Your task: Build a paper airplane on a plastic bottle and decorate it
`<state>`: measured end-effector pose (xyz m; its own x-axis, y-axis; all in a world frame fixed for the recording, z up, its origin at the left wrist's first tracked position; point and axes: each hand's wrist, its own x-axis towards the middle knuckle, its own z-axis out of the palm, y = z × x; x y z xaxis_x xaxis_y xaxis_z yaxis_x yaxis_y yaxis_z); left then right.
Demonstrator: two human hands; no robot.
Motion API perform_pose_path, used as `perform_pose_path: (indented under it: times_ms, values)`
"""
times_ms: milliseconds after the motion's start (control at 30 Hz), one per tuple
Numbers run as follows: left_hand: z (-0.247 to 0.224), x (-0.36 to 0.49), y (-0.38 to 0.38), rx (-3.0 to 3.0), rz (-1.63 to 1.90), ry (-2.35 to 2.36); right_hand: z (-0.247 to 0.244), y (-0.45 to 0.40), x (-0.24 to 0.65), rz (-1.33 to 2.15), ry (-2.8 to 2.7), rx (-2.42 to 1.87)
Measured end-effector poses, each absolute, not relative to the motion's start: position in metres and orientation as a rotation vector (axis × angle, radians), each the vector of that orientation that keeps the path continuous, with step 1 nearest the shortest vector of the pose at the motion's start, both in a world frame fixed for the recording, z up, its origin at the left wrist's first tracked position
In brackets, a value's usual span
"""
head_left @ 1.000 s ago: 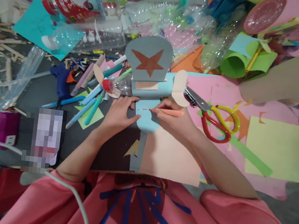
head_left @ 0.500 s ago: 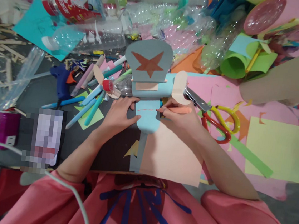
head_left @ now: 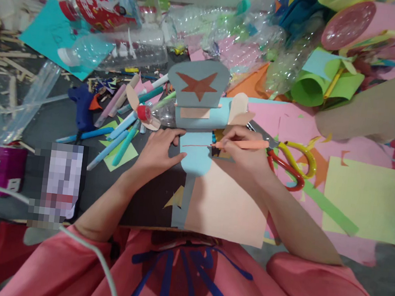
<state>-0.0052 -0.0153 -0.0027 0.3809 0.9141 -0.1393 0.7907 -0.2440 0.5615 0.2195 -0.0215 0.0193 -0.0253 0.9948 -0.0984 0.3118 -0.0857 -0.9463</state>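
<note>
An orange marker (head_left: 249, 144) is pinched in my right hand (head_left: 242, 150), its tip at the right end of a thin red line on a light blue paper piece (head_left: 196, 159). My left hand (head_left: 161, 151) lies with fingers apart at the left edge of that paper, thumb toward it. Just beyond stands a bottle wrapped in light blue paper (head_left: 219, 115), its red cap (head_left: 143, 113) pointing left. A grey paper shape (head_left: 199, 67) with a brown star (head_left: 199, 86) rises from it.
Scissors (head_left: 293, 163) lie right of my right hand. Markers (head_left: 126, 147), a blue glue gun (head_left: 82, 109) and a phone (head_left: 63, 180) are on the left. Plastic bottles (head_left: 134, 46) lie at the back. Pale yellow paper (head_left: 361, 200) is at the right.
The marker's tip has moved slightly right and the red line is a little longer. The marker's back end now reaches further right.
</note>
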Motion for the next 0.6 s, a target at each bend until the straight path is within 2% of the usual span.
perform_pose_path:
  times_ms: [400,600]
  values:
    - [-0.007,-0.007,-0.016,2.12,0.415,1.389,0.003,-0.016,0.226,1.222,-1.307,-1.231]
    - [-0.009,-0.006,-0.016,2.115,0.46,1.388,0.012,-0.019,0.228,1.242,-1.389,-1.23]
